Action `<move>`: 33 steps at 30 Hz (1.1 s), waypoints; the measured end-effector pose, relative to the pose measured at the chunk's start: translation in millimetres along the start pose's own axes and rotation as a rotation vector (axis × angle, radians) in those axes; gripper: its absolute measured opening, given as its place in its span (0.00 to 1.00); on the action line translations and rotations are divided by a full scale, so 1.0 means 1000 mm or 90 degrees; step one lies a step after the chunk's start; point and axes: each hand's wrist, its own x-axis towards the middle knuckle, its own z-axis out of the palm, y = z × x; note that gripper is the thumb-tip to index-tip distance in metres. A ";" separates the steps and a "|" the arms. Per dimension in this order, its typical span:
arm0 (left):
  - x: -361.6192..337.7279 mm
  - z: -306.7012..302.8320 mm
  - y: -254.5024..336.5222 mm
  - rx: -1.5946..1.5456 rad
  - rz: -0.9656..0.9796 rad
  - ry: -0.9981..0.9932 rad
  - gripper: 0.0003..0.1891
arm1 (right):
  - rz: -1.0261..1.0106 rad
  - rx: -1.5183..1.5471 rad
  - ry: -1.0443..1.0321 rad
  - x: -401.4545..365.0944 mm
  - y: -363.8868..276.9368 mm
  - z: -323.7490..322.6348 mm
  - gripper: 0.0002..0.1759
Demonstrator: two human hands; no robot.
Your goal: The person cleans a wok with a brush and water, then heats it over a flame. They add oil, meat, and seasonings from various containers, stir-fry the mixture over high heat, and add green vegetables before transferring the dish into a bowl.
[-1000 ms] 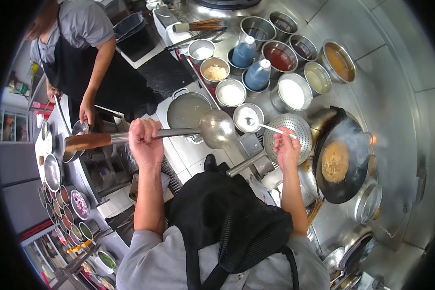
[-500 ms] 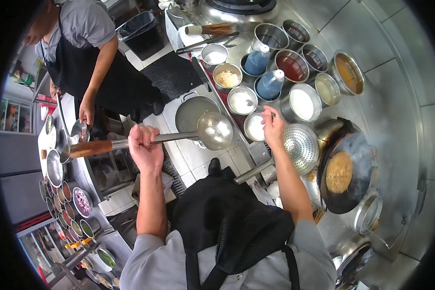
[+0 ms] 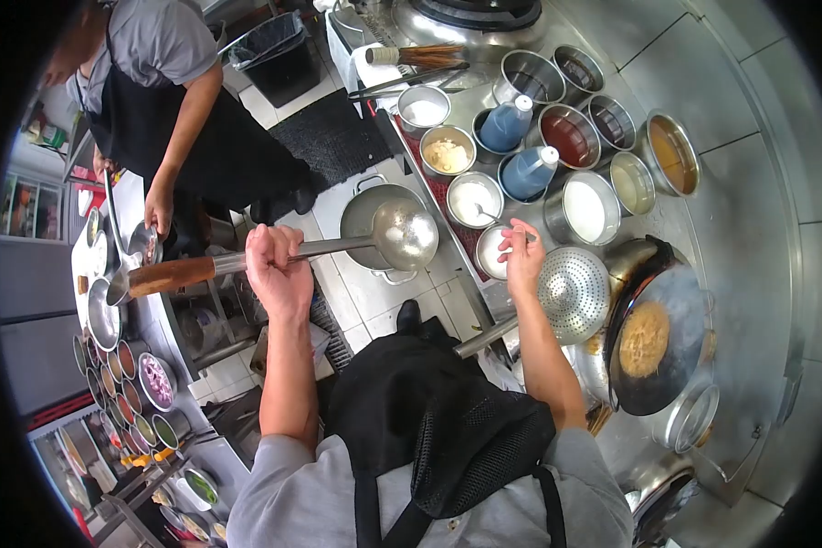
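My left hand (image 3: 277,265) is closed around the shaft of a large ladle (image 3: 405,236) with a wooden handle. Its round steel bowl hangs above a metal pot (image 3: 358,212) standing low by the counter. My right hand (image 3: 524,260) hovers at the edge of a small tin of white seasoning (image 3: 491,252), its fingers curled together; what they pinch, if anything, is too small to make out. Beside that wrist lies a perforated strainer (image 3: 573,294) with a long handle. Farther right, a smoking wok (image 3: 671,365) holds a flat golden-brown round of food (image 3: 644,340).
Tins of sauces and powders crowd the counter, with two blue squeeze bottles (image 3: 505,125) (image 3: 529,173) among them. A co-worker (image 3: 155,110) stands at the left counter, handling a small pan. A glass-lidded container (image 3: 694,418) sits below the wok.
My right hand has shifted slightly down and right, and its fingers have moved. The ladle stays in my left hand, its bowl slightly higher. The whole counter has shifted in view.
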 end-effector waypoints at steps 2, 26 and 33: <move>0.006 0.003 -0.002 0.000 0.004 -0.013 0.19 | 0.001 0.022 0.014 -0.001 -0.005 -0.004 0.19; 0.005 -0.030 0.032 0.009 0.045 0.060 0.20 | -0.062 -0.126 -0.055 0.090 -0.023 0.094 0.16; 0.009 -0.036 0.035 0.050 0.055 0.068 0.21 | -0.027 -0.119 -0.060 0.107 -0.005 0.106 0.16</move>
